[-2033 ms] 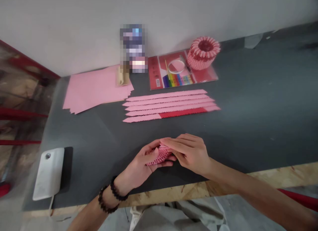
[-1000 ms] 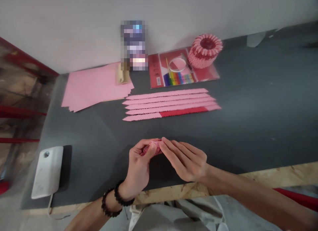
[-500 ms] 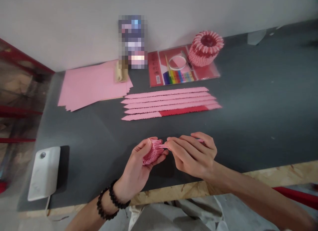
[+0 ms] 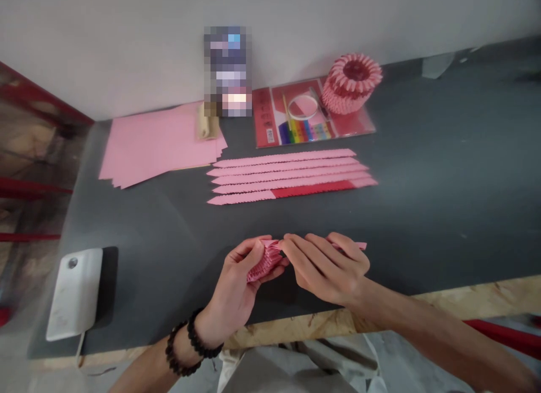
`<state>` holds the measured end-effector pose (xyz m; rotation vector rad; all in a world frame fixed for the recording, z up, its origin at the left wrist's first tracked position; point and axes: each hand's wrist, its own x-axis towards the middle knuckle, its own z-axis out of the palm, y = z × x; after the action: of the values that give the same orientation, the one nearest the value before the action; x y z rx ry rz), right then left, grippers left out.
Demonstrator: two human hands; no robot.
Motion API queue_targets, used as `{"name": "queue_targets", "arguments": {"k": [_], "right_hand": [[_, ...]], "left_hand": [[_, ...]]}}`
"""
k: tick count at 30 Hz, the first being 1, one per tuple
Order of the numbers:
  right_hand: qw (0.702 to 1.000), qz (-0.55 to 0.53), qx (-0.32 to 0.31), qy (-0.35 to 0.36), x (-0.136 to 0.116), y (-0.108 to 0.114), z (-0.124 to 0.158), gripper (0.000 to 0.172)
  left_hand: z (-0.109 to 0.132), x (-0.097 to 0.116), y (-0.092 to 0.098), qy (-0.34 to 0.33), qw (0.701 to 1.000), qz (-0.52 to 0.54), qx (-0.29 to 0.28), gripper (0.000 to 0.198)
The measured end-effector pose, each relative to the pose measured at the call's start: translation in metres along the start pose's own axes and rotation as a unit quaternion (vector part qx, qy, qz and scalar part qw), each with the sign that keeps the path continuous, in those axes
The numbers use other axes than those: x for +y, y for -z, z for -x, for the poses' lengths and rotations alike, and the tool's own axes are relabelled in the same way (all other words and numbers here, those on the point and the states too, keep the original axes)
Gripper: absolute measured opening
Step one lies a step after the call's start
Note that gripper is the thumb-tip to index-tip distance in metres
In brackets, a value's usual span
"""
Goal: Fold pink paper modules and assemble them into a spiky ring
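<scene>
Near the front of the dark table, my left hand [image 4: 243, 269] is closed around a pink folded-paper piece [image 4: 264, 264] made of many small interlocked folds. My right hand [image 4: 327, 263], just to its right, pinches a thin pink paper strip [image 4: 361, 246]. The strip's far end sticks out to the right past my fingers. Its other end meets the upper edge of the folded piece, by my left thumb. How the strip joins there is partly hidden by my fingers. Beyond my hands lie several pink zigzag-edged folded strips [image 4: 287, 172], one with a red middle section.
Pink paper sheets [image 4: 156, 145] lie at the back left, a small tan item [image 4: 207, 121] on them. A pink-and-red folded-paper vase [image 4: 349, 94] stands on a red craft packet [image 4: 264, 123]. A white corded device [image 4: 76, 294] sits at the left edge. A blurred-out object [image 4: 228, 72] leans against the wall.
The paper strip now shows farther out to the right of my right hand. My left thumb has shifted slightly right on the folded piece, and a pink flap shows by it.
</scene>
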<state>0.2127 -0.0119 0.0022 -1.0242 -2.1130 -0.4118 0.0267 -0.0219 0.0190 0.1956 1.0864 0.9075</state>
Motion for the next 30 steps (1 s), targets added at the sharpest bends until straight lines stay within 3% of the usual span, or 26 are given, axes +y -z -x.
{"name": "queue_targets", "arguments": {"k": [7, 9, 13, 18, 24, 30], "right_hand": [[0.993, 0.05, -0.008, 0.106, -0.006, 0.004, 0.005, 0.018], [0.992, 0.069, -0.014, 0.108, -0.005, 0.004, 0.003, 0.019], [0.996, 0.066, -0.008, 0.062, 0.0, 0.004, 0.002, 0.023], [0.989, 0.077, 0.001, 0.129, 0.006, 0.005, 0.001, 0.009], [0.985, 0.045, -0.001, 0.164, 0.01, 0.011, -0.006, 0.021], [0.973, 0.08, -0.004, 0.215, 0.009, 0.015, -0.006, 0.023]], "left_hand": [[0.002, -0.006, -0.006, -0.106, 0.994, -0.035, 0.021, 0.025], [0.001, -0.006, -0.005, -0.127, 0.99, -0.04, 0.034, 0.025], [-0.003, -0.003, -0.002, -0.133, 0.989, -0.05, 0.048, 0.027], [-0.002, -0.005, -0.001, -0.142, 0.987, -0.058, 0.039, 0.024], [0.0, -0.008, 0.0, -0.167, 0.983, -0.074, 0.036, 0.022], [-0.004, -0.013, 0.004, -0.183, 0.979, -0.086, 0.004, 0.018]]}}
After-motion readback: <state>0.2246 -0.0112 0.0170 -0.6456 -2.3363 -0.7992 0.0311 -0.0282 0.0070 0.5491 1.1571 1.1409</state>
